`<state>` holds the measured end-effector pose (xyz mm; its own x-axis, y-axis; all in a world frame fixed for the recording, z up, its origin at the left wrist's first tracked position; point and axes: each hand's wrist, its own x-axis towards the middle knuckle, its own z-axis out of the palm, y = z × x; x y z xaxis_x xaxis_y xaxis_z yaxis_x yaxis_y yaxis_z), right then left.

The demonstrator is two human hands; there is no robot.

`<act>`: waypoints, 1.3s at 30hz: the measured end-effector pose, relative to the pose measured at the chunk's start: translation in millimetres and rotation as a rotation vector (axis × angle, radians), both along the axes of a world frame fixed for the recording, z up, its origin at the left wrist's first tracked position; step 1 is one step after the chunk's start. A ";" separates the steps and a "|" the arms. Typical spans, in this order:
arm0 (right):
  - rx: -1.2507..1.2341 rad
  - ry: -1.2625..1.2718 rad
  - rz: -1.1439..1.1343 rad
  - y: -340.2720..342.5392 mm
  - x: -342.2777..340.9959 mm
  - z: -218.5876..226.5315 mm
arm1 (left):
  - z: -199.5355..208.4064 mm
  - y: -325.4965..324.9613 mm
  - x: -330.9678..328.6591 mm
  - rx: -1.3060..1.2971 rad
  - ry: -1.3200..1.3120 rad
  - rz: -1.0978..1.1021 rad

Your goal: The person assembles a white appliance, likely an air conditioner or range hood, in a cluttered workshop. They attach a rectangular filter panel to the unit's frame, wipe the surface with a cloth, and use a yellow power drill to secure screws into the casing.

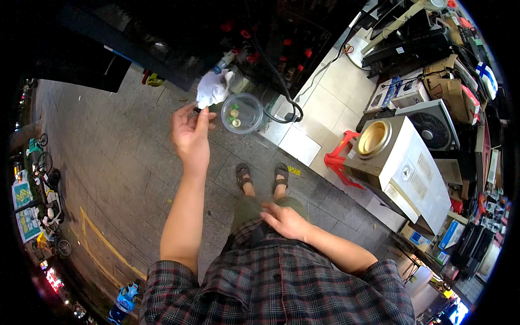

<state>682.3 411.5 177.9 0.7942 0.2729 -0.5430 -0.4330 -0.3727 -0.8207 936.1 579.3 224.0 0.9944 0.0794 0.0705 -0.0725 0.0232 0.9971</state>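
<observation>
Above the grey pavement [130, 146], the left hand [190, 135] pinches the lower edge of a crumpled white cloth [212, 88] between its fingers, just beside a round clear plastic tub [252, 111] with small green and beige pieces [234, 115] inside. The right hand [288, 221] rests against the green shorts [246, 211], its fingers loosely extended.

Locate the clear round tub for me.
The clear round tub is at the head view's upper centre, just right of the left hand and the white bundle.
</observation>
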 end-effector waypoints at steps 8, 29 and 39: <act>0.000 0.010 -0.024 -7.9 -12.6 -10.6 | -8.8 12.3 -22.3 0.106 -0.023 -0.032; -0.529 0.296 -0.279 -5.6 -172.3 -85.6 | 189.9 -45.0 -81.4 -1.064 -1.040 -1.367; -0.314 0.272 -0.587 53.6 -272.7 -127.5 | 201.6 -114.0 -203.4 -0.664 -0.498 -1.406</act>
